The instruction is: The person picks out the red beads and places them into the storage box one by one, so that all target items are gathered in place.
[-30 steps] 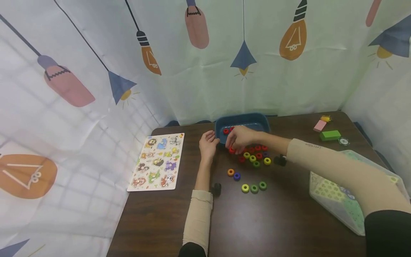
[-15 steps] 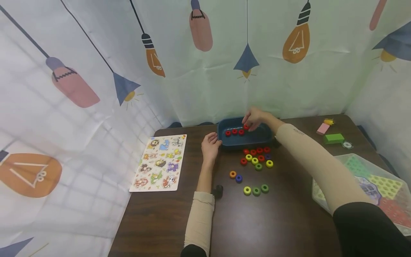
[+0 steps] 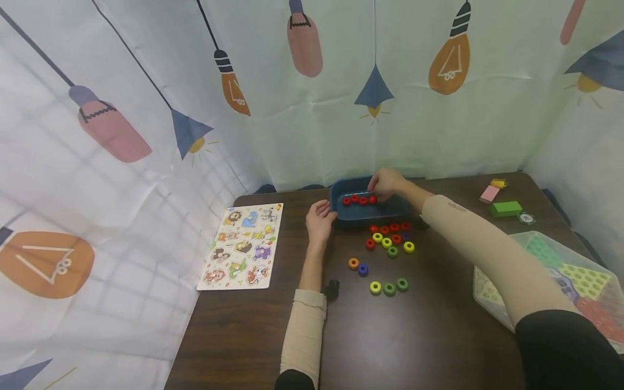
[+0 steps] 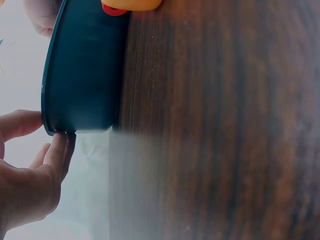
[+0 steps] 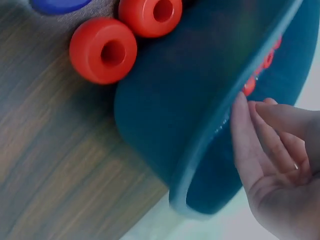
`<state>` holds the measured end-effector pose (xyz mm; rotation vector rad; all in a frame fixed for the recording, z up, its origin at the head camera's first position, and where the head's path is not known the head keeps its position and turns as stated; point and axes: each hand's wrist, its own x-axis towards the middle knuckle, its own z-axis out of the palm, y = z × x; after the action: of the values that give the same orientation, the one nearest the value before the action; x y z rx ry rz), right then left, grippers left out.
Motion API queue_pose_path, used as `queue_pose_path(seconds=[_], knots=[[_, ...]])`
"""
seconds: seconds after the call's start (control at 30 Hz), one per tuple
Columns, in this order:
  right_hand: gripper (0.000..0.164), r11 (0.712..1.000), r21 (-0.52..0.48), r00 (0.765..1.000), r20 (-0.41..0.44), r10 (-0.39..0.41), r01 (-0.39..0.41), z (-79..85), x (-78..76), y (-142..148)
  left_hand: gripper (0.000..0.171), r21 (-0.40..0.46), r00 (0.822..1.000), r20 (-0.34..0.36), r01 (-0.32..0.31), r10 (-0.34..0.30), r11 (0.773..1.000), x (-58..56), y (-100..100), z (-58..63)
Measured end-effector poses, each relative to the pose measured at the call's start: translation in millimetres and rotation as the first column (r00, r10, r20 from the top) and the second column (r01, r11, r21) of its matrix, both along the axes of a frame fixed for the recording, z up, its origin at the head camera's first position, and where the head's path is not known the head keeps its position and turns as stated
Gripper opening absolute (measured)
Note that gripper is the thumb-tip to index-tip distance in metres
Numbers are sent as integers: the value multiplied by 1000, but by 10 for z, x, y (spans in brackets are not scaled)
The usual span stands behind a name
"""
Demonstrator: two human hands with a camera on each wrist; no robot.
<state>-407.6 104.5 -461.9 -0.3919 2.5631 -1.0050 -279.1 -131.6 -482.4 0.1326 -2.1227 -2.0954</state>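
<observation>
My left hand [image 3: 319,222] is at the left end of a dark blue plastic tray [image 4: 85,75]. In the left wrist view its thumb lies at the rim and its fingers bear on the end wall, pinching that corner. My right hand [image 3: 388,184] reaches over into the tray. Its thumb and forefinger tips are at a red ring-shaped bead [image 5: 249,86], the rightmost of a short row of red beads [image 3: 355,199] on the tray floor. More red beads [image 5: 103,50] lie on the table against the tray's near side.
Yellow, green and purple beads [image 3: 387,243] mix with the red ones before the tray; several others [image 3: 389,289] lie nearer. An animal puzzle board [image 3: 241,246] is at left. At right are a green block [image 3: 506,209], a pink block [image 3: 489,194] and a clear-lidded bead box [image 3: 592,281].
My right hand has gone from the loose red beads into the tray with a red bead, and lowered it to the right end of the row. The left hand stays at the tray's corner.
</observation>
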Motion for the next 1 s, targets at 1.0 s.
queue_pose_path(seconds=[1.0], knots=[[18, 951, 73, 925, -221, 310, -301, 131, 1030, -186, 46, -31, 998, -18, -62, 62, 998, -201, -5, -369]])
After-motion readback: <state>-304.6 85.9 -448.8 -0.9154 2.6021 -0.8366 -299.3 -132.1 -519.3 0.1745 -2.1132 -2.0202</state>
